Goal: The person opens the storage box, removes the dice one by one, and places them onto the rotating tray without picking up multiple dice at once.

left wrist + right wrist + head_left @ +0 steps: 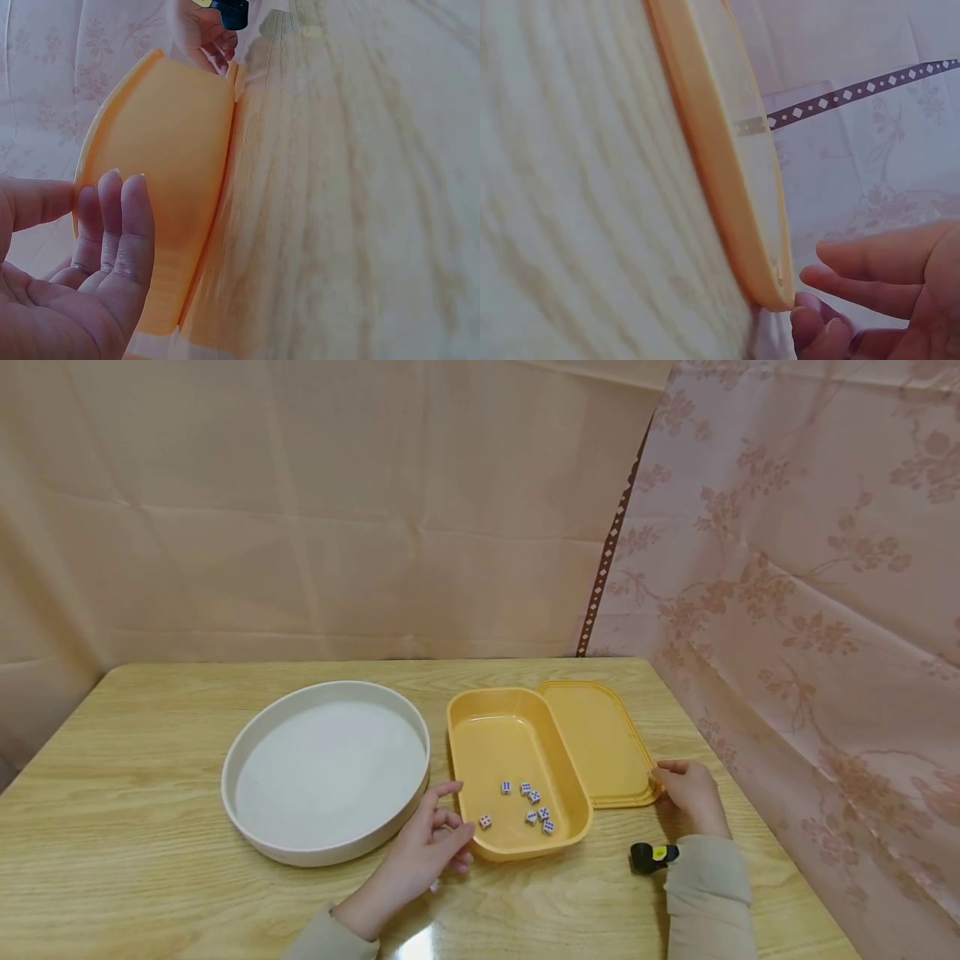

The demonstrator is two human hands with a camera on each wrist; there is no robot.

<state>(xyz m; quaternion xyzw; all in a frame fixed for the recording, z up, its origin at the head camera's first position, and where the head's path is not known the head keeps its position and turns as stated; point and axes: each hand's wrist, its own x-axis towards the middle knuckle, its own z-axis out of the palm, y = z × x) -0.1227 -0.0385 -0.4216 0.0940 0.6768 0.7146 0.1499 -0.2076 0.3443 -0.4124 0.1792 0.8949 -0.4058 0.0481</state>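
Note:
A yellow rectangular box (487,752) stands uncovered on the table, with several small white dice (531,817) on its floor toward the near end. One die (485,821) lies apart near the left wall and shows red pips; the others show blue. At the box's near left side is my left hand (427,843), its thumb at the rim and its other fingers loosely bent by the outer wall. Flat on the right of the box lies its yellow lid (600,739). My right hand (690,789) has its fingertips at the lid's near right corner, thumb and fingers slightly apart.
A large round white tray (330,772) with a low wall stands left of the box, close to my left hand. The wooden table (135,777) ends at a beige curtain behind and a floral curtain on the right. A black wrist camera (651,857) shows beside the right sleeve.

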